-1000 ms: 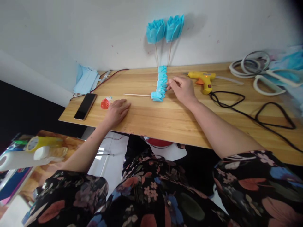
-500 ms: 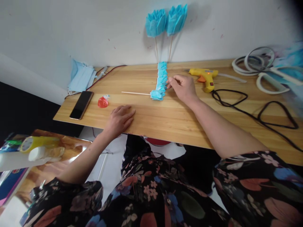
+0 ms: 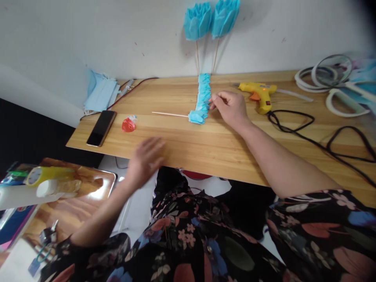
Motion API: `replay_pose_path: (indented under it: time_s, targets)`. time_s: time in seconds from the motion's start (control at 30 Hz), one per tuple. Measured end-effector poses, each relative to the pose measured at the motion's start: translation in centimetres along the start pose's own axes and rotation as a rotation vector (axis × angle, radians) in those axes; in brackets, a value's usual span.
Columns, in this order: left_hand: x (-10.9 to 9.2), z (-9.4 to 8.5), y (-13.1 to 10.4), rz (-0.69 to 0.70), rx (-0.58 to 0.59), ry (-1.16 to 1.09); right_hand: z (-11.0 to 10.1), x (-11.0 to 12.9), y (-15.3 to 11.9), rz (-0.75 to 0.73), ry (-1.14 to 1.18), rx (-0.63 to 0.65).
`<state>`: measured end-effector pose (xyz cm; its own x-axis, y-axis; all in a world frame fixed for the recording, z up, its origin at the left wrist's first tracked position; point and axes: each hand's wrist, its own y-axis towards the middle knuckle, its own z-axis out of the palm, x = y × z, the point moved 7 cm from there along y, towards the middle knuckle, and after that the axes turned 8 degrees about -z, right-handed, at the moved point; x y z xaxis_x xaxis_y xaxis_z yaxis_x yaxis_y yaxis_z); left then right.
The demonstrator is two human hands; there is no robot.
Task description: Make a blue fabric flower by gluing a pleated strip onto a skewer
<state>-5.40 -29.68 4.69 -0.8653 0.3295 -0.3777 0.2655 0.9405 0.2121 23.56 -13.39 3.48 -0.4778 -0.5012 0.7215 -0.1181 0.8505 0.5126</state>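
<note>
On the wooden table lies a row of gathered blue pieces [image 3: 203, 94], with a rolled blue piece on a thin stick [image 3: 170, 114] at its near end. My right hand [image 3: 230, 107] is at the right side of this row, thumb and fingers pinched together; what lies between the fingertips is too small to make out. Slightly blurred, my left hand [image 3: 145, 160] is over the table's front edge with its fingers apart and nothing in it. Two blue flowers [image 3: 197, 21] on sticks stand against the wall behind the row.
A yellow glue gun [image 3: 260, 94] with a black cable [image 3: 305, 135] lies right of my right hand. White hoops [image 3: 311, 80] are at the far right. A phone [image 3: 101, 128], a red wrapper [image 3: 128, 124] and blue masks [image 3: 101, 94] lie left. A lower tray [image 3: 108, 188] holds bottles.
My left hand has lifted and shifted slightly down and left, toward the table's front edge. My right hand stays beside the blue row. The view has shifted slightly.
</note>
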Motion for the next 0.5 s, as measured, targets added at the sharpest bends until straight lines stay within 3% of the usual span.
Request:
replay_pose_path:
  time_s: [0.1, 0.13, 0.2, 0.27, 0.37, 0.43, 0.5]
  targets:
    - [-5.5, 5.5, -0.8, 0.184, 0.185, 0.059, -0.1, 0.1, 0.0, -0.009, 0.006, -0.009]
    - [-6.5, 6.5, -0.8, 0.193, 0.173, 0.084, -0.1, 0.1, 0.0, -0.010, 0.009, -0.013]
    - [-6.5, 7.2, -1.1, 0.137, 0.123, 0.142, -0.2, 0.0, -0.1, -0.005, 0.013, -0.020]
    - [-4.0, 6.0, -2.5, 0.020, 0.067, 0.205, -0.4, -0.1, -0.1, 0.005, 0.013, -0.028]
    - [3.5, 2.0, -8.0, -0.325, 0.014, 0.376, -0.4, -0.2, -0.1, 0.016, 0.017, -0.033]
    - [8.4, 0.3, -13.3, -0.589, 0.090, 0.520, -0.3, -0.3, -0.1, 0.020, 0.026, -0.031]
    - [11.4, 0.7, -18.4, -0.784, 0.285, 0.575, -0.2, -0.3, 0.0, 0.012, 0.039, -0.034]
